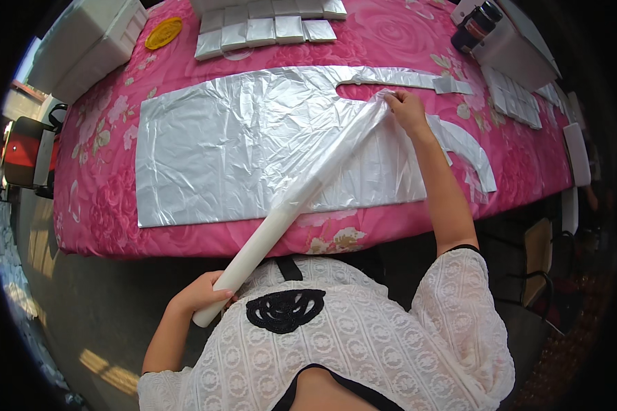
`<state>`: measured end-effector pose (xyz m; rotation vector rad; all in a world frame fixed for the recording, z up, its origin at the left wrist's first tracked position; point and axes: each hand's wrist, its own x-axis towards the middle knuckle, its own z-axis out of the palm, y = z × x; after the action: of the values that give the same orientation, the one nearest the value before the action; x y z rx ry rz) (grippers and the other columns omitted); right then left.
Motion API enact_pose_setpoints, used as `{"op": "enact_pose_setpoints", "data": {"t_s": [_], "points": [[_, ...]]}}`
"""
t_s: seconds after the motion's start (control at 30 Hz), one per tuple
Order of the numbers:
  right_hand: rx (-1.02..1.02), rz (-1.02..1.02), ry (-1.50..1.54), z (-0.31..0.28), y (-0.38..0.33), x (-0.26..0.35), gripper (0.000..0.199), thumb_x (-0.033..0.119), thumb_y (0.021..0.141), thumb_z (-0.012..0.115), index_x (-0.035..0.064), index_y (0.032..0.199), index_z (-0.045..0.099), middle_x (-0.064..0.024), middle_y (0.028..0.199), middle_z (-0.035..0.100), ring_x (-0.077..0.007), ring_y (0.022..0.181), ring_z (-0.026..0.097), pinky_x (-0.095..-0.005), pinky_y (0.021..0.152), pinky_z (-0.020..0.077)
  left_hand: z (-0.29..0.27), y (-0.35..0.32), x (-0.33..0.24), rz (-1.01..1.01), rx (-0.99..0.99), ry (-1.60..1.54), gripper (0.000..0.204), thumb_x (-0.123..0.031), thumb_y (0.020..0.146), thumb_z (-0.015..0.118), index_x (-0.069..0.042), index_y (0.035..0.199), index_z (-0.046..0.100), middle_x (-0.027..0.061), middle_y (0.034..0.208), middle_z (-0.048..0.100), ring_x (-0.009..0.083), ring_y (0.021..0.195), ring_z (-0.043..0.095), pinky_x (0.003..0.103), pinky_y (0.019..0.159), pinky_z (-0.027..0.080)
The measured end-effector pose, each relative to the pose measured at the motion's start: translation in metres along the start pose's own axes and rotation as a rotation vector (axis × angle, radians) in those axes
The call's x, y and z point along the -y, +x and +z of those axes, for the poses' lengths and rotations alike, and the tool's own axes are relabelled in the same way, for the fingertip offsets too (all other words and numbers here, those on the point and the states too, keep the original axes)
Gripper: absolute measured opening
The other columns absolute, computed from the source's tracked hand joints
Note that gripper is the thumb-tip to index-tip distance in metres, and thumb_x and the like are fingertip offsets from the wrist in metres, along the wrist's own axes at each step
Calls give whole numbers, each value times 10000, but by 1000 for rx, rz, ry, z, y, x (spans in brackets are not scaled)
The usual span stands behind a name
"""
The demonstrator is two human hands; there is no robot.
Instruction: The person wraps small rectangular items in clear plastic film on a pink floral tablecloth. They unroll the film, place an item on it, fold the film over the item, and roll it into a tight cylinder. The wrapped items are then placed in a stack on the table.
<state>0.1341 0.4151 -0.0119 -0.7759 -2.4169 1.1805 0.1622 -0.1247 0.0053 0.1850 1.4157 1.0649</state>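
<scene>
A flat pile of thin, shiny silver-white plastic aprons (199,151) lies across the table, its body to the left and its strap ends to the right. Slanting over its front edge is a long white plastic strip (281,218), seemingly a plastic apron folded lengthwise. My left hand (204,292) is closed around its lower end, beyond the table edge and near my body. At the far end, my right hand (406,111) pinches the thin, crumpled plastic beside the pile's curved neck cutout.
A pink flowered cloth (110,192) covers the table. Small flat white packets (264,33) stand in rows at the back, near a yellow round lid (163,33). White foam boxes (82,51) flank them. A dark bottle (476,27) and more packets (511,96) are at right.
</scene>
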Motion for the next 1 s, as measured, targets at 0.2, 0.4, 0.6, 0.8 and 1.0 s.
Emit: {"op": "enact_pose_setpoints", "data": {"t_s": [0.2, 0.4, 0.6, 0.8, 1.0], "points": [[-140, -50, -11, -47, 38, -36, 248, 230, 802, 605, -16, 795, 640, -45, 643, 608, -109, 575, 528, -278, 565, 415, -41, -38, -17, -78, 107, 130, 482, -188, 678, 743, 10, 1075, 556, 65, 949, 619, 129, 869, 572, 275, 804, 452], [101, -148, 130, 28, 26, 29, 224, 199, 812, 595, -21, 820, 638, -58, 681, 617, -113, 595, 533, -275, 581, 422, -34, 6, -111, 375, -132, 829, 449, -113, 615, 741, -30, 1032, 598, 106, 909, 632, 206, 847, 604, 296, 770, 458], [283, -194, 5, 73, 13, 83, 227, 194, 820, 600, -6, 916, 646, -120, 794, 653, -191, 707, 601, -295, 673, 457, -8, 75, -165, 870, -603, 1339, 396, -138, 620, 723, -74, 989, 596, 101, 908, 589, 283, 848, 567, 376, 755, 461], [324, -230, -41, 86, 25, 79, 215, 184, 823, 596, -14, 891, 645, -75, 725, 624, -140, 650, 542, -275, 627, 430, 37, 118, -138, 1099, -266, 1308, 561, -343, 736, 632, 31, 1135, 508, 182, 1159, 512, 324, 1103, 474, 405, 951, 381], [246, -205, -91, 85, 30, 76, 215, 182, 812, 598, -3, 910, 645, -120, 802, 643, -194, 704, 590, -294, 677, 452, 46, 136, -115, 959, -202, 1541, 905, -621, 757, 430, 105, 1286, 314, 258, 1375, 276, 353, 1322, 201, 436, 1090, 120]]}}
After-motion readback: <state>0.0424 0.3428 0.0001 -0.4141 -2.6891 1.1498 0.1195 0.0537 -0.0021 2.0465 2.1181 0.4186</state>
